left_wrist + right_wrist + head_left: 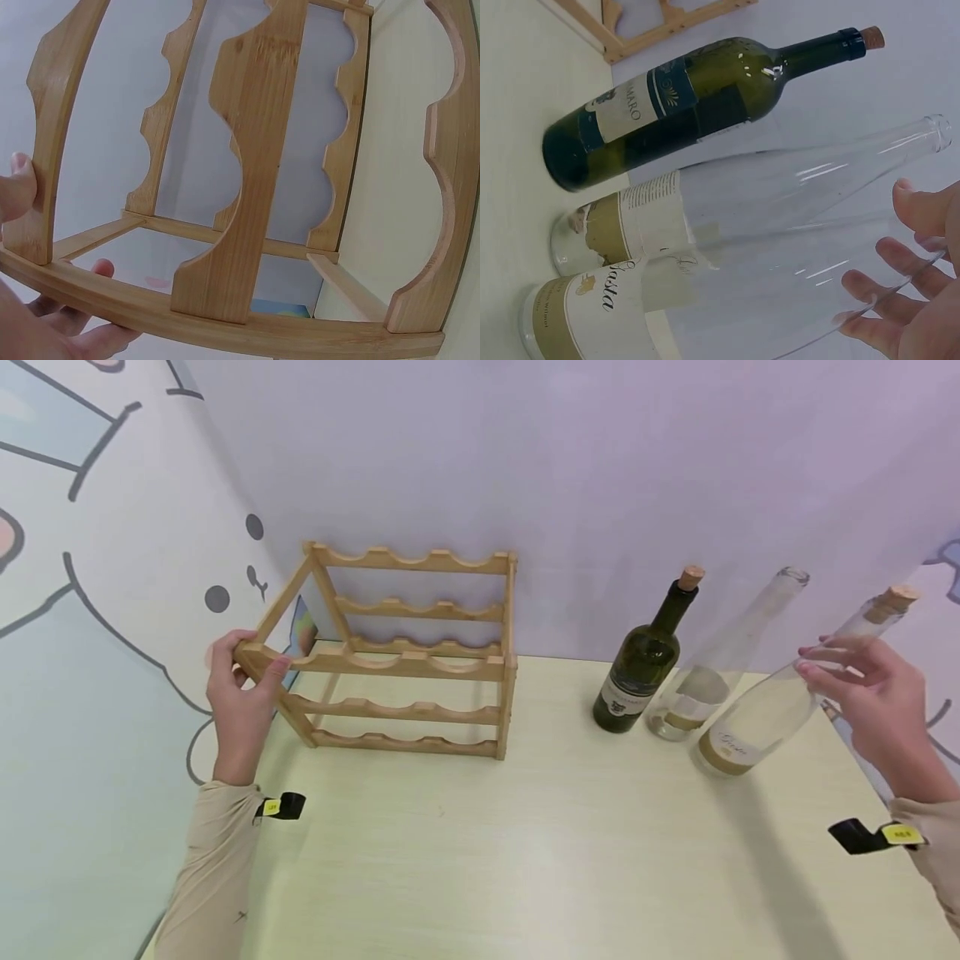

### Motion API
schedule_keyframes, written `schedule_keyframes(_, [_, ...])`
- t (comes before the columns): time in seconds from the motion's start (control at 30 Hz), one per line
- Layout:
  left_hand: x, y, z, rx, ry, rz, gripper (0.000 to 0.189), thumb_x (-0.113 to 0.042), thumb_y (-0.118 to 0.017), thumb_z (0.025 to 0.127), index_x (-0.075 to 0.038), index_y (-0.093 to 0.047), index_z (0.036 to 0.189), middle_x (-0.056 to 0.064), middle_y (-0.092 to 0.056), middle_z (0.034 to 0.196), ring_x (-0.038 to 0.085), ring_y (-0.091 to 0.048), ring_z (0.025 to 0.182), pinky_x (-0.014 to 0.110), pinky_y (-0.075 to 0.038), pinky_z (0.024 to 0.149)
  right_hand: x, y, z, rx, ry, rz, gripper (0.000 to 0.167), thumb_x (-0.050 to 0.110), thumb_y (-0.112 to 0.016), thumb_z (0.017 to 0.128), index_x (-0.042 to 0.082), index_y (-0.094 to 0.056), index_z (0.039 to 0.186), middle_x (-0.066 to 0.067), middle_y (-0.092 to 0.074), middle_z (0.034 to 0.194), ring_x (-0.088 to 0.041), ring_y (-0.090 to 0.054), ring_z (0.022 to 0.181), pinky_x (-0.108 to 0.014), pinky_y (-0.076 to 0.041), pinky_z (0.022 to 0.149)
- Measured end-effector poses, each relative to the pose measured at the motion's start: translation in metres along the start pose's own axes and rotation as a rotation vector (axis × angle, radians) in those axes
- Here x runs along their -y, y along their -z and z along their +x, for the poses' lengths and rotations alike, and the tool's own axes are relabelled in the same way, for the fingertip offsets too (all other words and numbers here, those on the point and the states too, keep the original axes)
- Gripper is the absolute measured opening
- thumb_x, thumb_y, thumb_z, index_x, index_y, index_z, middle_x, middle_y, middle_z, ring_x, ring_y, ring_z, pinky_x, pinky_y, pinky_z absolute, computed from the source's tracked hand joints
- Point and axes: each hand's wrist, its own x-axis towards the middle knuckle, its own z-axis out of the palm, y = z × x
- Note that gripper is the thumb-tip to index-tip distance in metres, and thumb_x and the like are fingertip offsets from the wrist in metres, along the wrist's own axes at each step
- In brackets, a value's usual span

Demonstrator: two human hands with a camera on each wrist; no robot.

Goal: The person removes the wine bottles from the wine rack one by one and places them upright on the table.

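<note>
In the head view a wooden wine rack [411, 667] with scalloped rails stands on the table. My left hand [243, 693] grips its upper left front corner, thumb over the front rail and fingers around the side bar [202, 319]. At the right, my right hand [885, 697] curls around the neck of a clear glass bottle [765, 718] with a cork and a white-and-gold label. That bottle stands on the table. Beside it are another clear bottle [708, 672], uncorked, and a dark green wine bottle [641, 664] with a cork, both upright.
The pale table [450, 852] extends in front of the rack and bottles. A lilac wall [570, 493] rises behind them. Walls with cartoon drawings [150, 585] flank the table, the left one close to my left hand.
</note>
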Motion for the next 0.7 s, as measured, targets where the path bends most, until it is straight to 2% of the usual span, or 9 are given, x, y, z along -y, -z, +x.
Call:
schedule_keyframes(0.13, [0.000, 0.000, 0.000, 0.009, 0.010, 0.003, 0.050, -0.015, -0.071, 0.085, -0.015, -0.051, 0.131, -0.010, -0.043, 0.121, 0.014, -0.050, 0.098, 0.022, -0.040, 0.079, -0.004, 0.005, 0.009, -0.032, -0.009, -0.193, 0.035, -0.002, -0.067, 0.085, 0.004, -0.058, 0.118, 0.007, -0.068, 0.101, 0.000, -0.066, 0.082, -0.009, -0.050, 0.068])
schedule_keyframes(0.23, [0.000, 0.000, -0.001, 0.011, 0.018, 0.002, 0.050, -0.015, -0.071, 0.086, -0.016, -0.051, 0.131, -0.010, -0.043, 0.122, 0.014, -0.051, 0.097, 0.023, -0.041, 0.079, -0.007, 0.007, 0.016, -0.036, -0.017, -0.284, 0.035, 0.001, -0.066, 0.086, 0.007, -0.058, 0.120, 0.010, -0.066, 0.102, 0.003, -0.064, 0.083, -0.007, -0.049, 0.068])
schedule_keyframes(0.33, [0.000, 0.000, 0.000, 0.014, 0.015, 0.002, 0.050, -0.016, -0.071, 0.086, -0.016, -0.051, 0.131, -0.010, -0.043, 0.122, 0.014, -0.051, 0.098, 0.023, -0.041, 0.080, -0.010, 0.011, 0.021, -0.024, -0.017, -0.227, 0.035, -0.002, -0.066, 0.086, 0.006, -0.058, 0.119, 0.008, -0.067, 0.102, 0.001, -0.065, 0.083, -0.009, -0.049, 0.068])
schedule_keyframes(0.5, [0.002, -0.001, 0.001, 0.012, 0.014, 0.009, 0.050, -0.017, -0.071, 0.086, -0.014, -0.051, 0.131, -0.009, -0.044, 0.121, 0.014, -0.051, 0.097, 0.024, -0.041, 0.080, -0.015, 0.019, 0.028, -0.011, -0.015, -0.054, 0.034, -0.007, -0.065, 0.084, 0.003, -0.058, 0.116, 0.002, -0.068, 0.100, -0.003, -0.067, 0.083, -0.011, -0.051, 0.069])
schedule_keyframes(0.57, [0.001, -0.001, 0.001, 0.012, 0.016, 0.010, 0.050, -0.016, -0.071, 0.086, -0.013, -0.050, 0.131, -0.009, -0.044, 0.121, 0.014, -0.051, 0.097, 0.023, -0.041, 0.080, -0.016, 0.022, 0.030, 0.006, -0.017, -0.017, 0.034, -0.007, -0.065, 0.084, 0.001, -0.057, 0.116, 0.001, -0.068, 0.101, -0.003, -0.067, 0.085, -0.011, -0.051, 0.070])
schedule_keyframes(0.67, [-0.006, -0.001, -0.002, 0.016, 0.018, 0.005, 0.049, -0.014, -0.070, 0.086, -0.011, -0.050, 0.131, -0.009, -0.044, 0.120, 0.013, -0.050, 0.097, 0.022, -0.041, 0.080, -0.018, 0.028, 0.032, 0.038, -0.027, -0.012, 0.034, -0.007, -0.062, 0.086, 0.002, -0.055, 0.118, 0.001, -0.067, 0.105, -0.002, -0.065, 0.090, -0.010, -0.050, 0.072])
schedule_keyframes(0.7, [-0.011, -0.001, -0.004, 0.017, 0.016, 0.004, 0.049, -0.014, -0.070, 0.087, -0.010, -0.050, 0.131, -0.008, -0.044, 0.120, 0.013, -0.050, 0.097, 0.022, -0.040, 0.080, -0.018, 0.030, 0.033, 0.049, -0.036, -0.066, 0.034, -0.005, -0.061, 0.088, 0.005, -0.054, 0.120, 0.003, -0.066, 0.107, -0.001, -0.063, 0.092, -0.009, -0.049, 0.072])
